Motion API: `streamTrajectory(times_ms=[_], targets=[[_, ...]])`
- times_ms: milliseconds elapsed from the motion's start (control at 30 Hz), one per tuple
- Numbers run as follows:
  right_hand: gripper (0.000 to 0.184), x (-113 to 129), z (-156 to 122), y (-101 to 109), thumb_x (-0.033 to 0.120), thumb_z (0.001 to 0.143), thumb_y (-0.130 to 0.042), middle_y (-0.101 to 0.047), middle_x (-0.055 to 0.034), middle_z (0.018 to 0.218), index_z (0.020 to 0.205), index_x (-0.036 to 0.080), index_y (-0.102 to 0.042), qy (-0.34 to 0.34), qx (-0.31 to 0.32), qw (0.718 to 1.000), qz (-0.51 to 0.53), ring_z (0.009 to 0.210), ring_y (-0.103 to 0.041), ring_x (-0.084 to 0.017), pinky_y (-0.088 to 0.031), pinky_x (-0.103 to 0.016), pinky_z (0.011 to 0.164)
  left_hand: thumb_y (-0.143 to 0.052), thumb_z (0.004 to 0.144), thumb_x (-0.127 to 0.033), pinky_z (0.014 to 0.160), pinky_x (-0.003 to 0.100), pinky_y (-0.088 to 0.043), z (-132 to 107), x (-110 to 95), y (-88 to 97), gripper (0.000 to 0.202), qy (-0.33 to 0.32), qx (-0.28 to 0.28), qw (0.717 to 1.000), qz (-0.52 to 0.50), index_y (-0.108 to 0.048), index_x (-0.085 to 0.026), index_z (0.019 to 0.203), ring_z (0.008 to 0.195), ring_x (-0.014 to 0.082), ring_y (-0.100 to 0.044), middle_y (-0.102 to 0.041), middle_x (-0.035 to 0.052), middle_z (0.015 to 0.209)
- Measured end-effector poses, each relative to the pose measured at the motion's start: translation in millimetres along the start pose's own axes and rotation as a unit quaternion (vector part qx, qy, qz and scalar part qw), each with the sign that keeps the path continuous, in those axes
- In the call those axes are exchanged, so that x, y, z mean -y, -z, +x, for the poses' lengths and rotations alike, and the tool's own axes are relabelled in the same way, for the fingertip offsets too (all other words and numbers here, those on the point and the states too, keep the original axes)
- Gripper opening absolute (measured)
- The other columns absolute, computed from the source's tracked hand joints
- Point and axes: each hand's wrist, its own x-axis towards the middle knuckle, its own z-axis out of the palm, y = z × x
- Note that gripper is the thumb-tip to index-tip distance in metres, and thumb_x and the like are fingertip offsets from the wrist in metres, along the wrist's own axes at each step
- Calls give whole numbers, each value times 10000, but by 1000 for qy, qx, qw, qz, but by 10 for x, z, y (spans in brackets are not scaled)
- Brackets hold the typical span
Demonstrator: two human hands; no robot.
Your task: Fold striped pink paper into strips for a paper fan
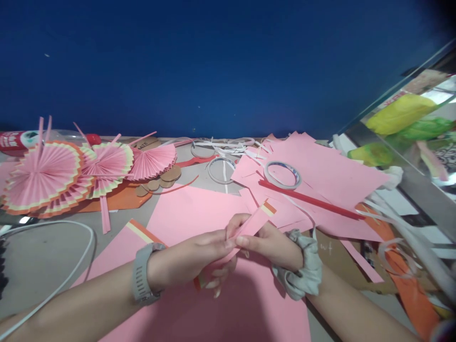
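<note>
My left hand (194, 261), with a grey watch on its wrist, and my right hand (265, 242), with a grey scrunchie on its wrist, pinch a folded pink paper strip (249, 227) between them. The strip has an orange and cream band at its upper end and slants up to the right. Both hands hover over large pink paper sheets (192, 209) lying on the table.
Finished pleated pink fans (46, 175) with yellow and orange edges lie at the left. Tape rolls (283, 174) and white backing strips sit on more pink sheets at the back. A red strip (309, 199), orange paper and a white cable (71, 270) lie around.
</note>
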Motion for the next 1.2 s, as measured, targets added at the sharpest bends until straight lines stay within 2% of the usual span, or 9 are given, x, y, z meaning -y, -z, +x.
streamTrajectory(times_ms=[133, 300, 467, 600, 700, 767, 900, 1033, 1200], targets=[[168, 6, -13, -5, 301, 824, -592, -542, 22, 624, 806, 142, -544, -8, -1, 1000, 0, 544, -496, -80, -400, -220, 528, -332, 927, -403, 483, 210, -416, -1, 3, 14, 337, -10, 11, 1000, -22, -482, -141, 776, 417, 59, -350, -375, -51, 546], [171, -17, -20, -13, 310, 822, -594, -525, 29, 613, 804, 151, -532, 3, 10, 1000, 29, 540, -481, -80, -403, -224, 528, -281, 943, -353, 479, 218, -408, 5, 6, 16, 338, 3, 1, 999, -39, -503, -128, 824, 387, 50, -329, -398, -47, 532], [168, -27, -11, -20, 313, 827, -588, -497, 39, 601, 791, 157, -539, -3, -31, 999, 27, 535, -457, -79, -379, -222, 526, -324, 931, -345, 485, 217, -413, -5, -51, -21, 317, -12, 0, 999, -38, -531, -120, 849, 389, 46, -328, -400, -53, 527], [172, -31, 6, -9, 326, 837, -565, -497, 28, 674, 782, 179, -495, 20, -67, 994, 86, 581, -520, -110, -430, -263, 551, -345, 933, -370, 443, 189, -343, -2, -67, -46, 256, -26, -53, 997, 40, -463, -152, 874, 493, 92, -540, -573, 18, 680], [178, -28, 17, -3, 355, 869, -502, -507, 30, 670, 801, 204, -436, 11, -74, 988, 137, 542, -555, -133, -428, -268, 487, -436, 908, -376, 446, 177, -328, 17, -18, -25, 198, -81, -115, 989, 39, -324, -215, 878, 521, 103, -602, -618, 19, 827], [204, -28, 20, -2, 357, 854, -530, -453, 61, 588, 777, 204, -419, -6, -103, 985, 136, 457, -473, -89, -362, -216, 443, -523, 862, -382, 484, 194, -384, 27, 21, -5, 288, -89, -109, 990, 30, -290, -220, 815, 500, 88, -581, -606, -8, 793], [261, -44, 17, -2, 389, 832, -555, -299, 110, 452, 718, 198, -417, -18, -122, 986, 108, 376, -255, -50, -267, -196, 400, -614, 790, -399, 483, 185, -379, 22, 49, -6, 345, -35, -100, 992, 74, -332, -202, 753, 469, 67, -506, -533, -52, 611], [267, -63, 13, -8, 401, 844, -532, -315, 110, 425, 712, 197, -422, -19, -120, 988, 93, 367, -261, -52, -275, -195, 396, -504, 855, -397, 441, 181, -329, 14, 39, -42, 295, -12, -147, 980, 137, -358, -197, 695, 411, 70, -441, -464, -75, 480], [271, -75, 28, -25, 401, 850, -525, -323, 106, 436, 703, 195, -427, 3, -135, 985, 111, 357, -257, -51, -270, -194, 375, -418, 895, -412, 558, 211, -385, 26, 59, -24, 352, -28, -144, 970, 196, -444, -164, 647, 510, 90, -519, -561, -22, 552]])
